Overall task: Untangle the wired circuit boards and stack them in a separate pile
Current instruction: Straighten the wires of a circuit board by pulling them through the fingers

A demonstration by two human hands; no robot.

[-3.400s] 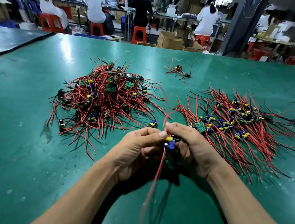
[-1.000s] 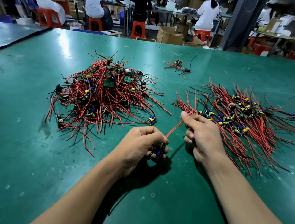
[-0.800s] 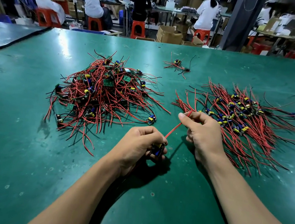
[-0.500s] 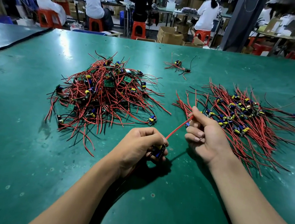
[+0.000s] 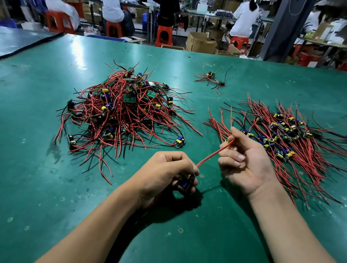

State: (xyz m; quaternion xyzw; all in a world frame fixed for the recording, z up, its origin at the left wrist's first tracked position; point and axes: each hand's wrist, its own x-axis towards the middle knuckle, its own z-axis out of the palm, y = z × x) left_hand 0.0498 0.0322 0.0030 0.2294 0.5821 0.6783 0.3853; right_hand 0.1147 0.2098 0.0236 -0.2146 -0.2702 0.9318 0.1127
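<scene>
Now the tangle (image 5: 124, 114) lies unchanged at left; the left hand (image 5: 167, 174) still curls tight round a board (image 5: 186, 181), in front of both piles; its wire (image 5: 213, 153) runs taut to the right hand (image 5: 245, 162), which has turned palm-up, thumb and forefinger pinching it, beside the sorted pile (image 5: 297, 144).

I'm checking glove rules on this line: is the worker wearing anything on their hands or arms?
No. The left hand and right hand are bare: no gloves, rings, watch or wrist strap show. The left forearm and right forearm are uncovered to the picture's edge; no sleeve shows.
</scene>
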